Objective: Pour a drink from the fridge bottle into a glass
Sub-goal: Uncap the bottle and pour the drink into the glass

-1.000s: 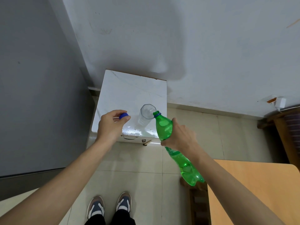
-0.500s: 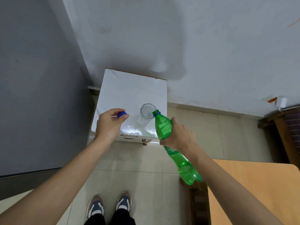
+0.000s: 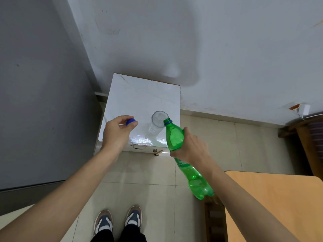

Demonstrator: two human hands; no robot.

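A clear glass [image 3: 157,121] stands upright near the front right of the small white fridge top [image 3: 139,95]. My right hand [image 3: 190,149] grips a green plastic bottle [image 3: 176,137] around its upper body. The bottle is uncapped and tilted, its mouth with a blue ring right at the glass's near rim. Its base hangs low over the floor. My left hand [image 3: 117,135] hovers over the fridge top left of the glass, pinching the blue cap [image 3: 130,121] between thumb and fingers.
A grey wall or door [image 3: 38,93] runs along the left, a white wall [image 3: 209,49] behind the fridge. An orange wooden table [image 3: 276,203] is at the lower right, dark wooden furniture [image 3: 307,140] at the far right. My shoes [image 3: 118,222] stand on the tiled floor.
The bottle's mouth has stayed at the glass rim while its base rose slightly. My left hand with the cap has shifted a little left and up. The glass has not moved.
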